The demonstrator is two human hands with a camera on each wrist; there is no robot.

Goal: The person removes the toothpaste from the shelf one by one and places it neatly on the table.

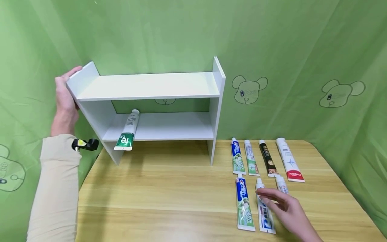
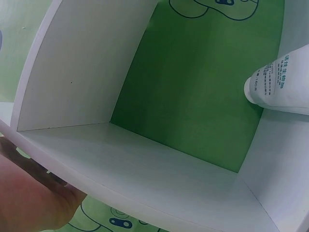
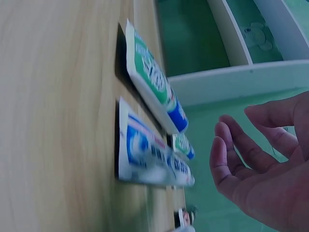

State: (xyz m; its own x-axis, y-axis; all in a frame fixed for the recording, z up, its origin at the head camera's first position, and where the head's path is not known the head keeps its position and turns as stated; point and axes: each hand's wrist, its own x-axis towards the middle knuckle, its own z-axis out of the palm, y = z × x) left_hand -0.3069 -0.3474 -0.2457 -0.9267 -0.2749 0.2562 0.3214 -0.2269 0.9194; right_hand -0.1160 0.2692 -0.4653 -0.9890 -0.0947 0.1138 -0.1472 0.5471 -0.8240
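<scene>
2 hands at work: left hand point(image 1: 65, 101) flat against white shelf's point(image 1: 151, 88) left side, right hand point(image 1: 284, 205) spread, fingers relaxed, hovering over blue-white toothpaste tube point(image 1: 265, 211) right of shelf, gripping nothing.

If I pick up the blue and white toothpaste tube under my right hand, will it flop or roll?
The blue and white toothpaste tube lies flat with a wide crimped end, so it probably won't roll. Its body looks soft, so it may bend slightly if lifted by one end. The right hand hovers open above it; the glossy surface could be a bit slippery.
</scene>
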